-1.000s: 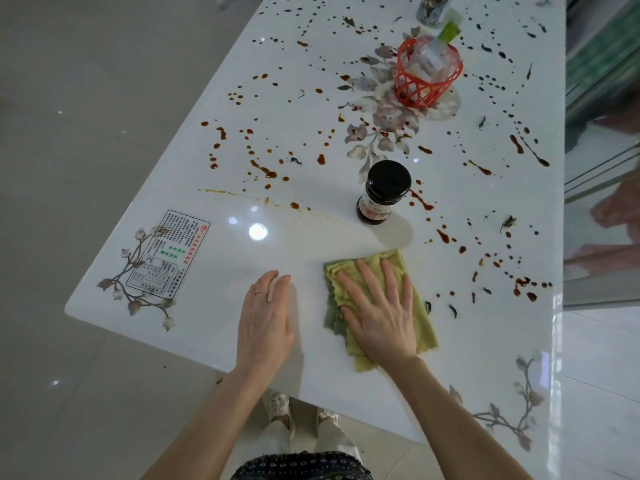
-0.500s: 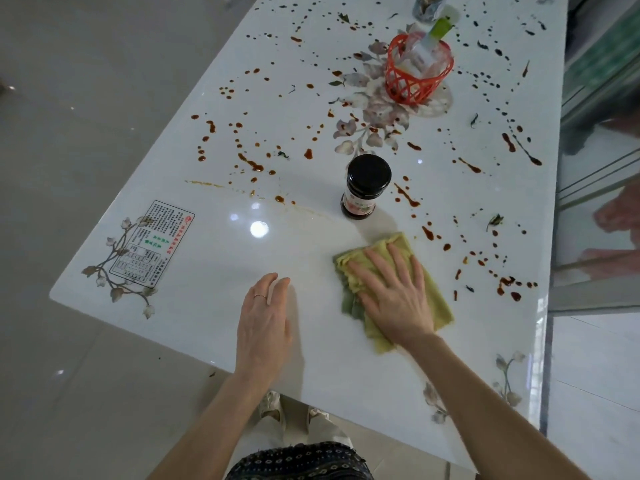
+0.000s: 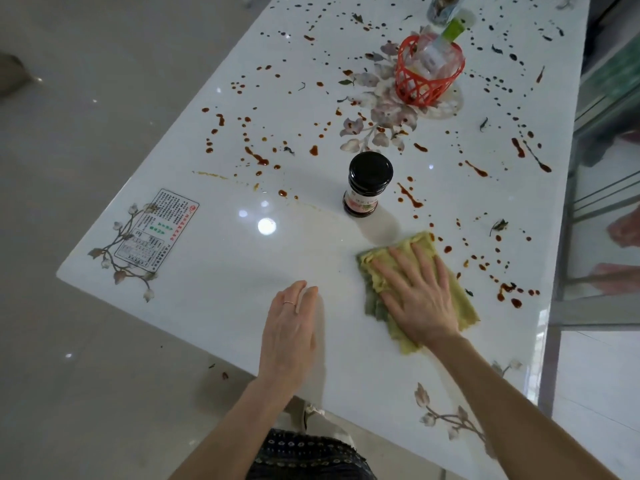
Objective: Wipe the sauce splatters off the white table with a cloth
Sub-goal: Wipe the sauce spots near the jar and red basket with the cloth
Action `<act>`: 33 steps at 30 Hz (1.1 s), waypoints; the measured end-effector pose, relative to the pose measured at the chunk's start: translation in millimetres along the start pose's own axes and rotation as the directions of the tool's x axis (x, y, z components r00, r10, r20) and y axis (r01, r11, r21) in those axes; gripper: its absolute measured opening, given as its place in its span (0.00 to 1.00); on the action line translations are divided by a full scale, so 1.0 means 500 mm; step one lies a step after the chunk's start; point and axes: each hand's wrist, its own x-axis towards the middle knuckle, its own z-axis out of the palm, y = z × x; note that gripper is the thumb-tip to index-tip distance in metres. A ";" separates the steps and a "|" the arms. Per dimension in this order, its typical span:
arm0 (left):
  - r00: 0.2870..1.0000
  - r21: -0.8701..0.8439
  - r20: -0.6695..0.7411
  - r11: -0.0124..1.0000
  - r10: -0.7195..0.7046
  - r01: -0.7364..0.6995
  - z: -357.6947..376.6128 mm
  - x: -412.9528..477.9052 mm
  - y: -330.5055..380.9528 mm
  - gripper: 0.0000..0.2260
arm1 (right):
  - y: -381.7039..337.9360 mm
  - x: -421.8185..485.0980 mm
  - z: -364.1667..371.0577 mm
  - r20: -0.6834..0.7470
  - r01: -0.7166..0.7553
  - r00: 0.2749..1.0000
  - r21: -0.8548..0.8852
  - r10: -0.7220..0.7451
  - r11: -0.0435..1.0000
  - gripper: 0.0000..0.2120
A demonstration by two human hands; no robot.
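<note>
Right hand (image 3: 420, 303) flat, fingers spread, pressing cloth (image 3: 460, 299) onto table (image 3: 214, 278) just below jar (image 3: 367, 183); splatters (image 3: 485, 265) beside cloth's right edge. Left hand (image 3: 289, 332) open, palm down on table (holds nothing)

This looks like a home dining room. A glossy white worktop (image 3: 214, 282) with printed flower sprays fills the middle of the frame, a maker's label (image 3: 157, 230) stuck near its lower-left corner. A black-lidded sauce jar (image 3: 367, 185) and a red plastic basket (image 3: 427, 76) of small bottles stand on it. Pale polished floor tiles (image 3: 86, 116) fill the left; sliding glass door frames (image 3: 606, 202) run down the right edge.
</note>
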 end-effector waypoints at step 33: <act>0.998 0.006 -0.055 1.000 -0.020 0.020 0.086 -0.049 0.145 0.26 | 0.100 -0.045 -0.013 -0.002 -0.030 1.000 0.055 0.030 0.998 0.28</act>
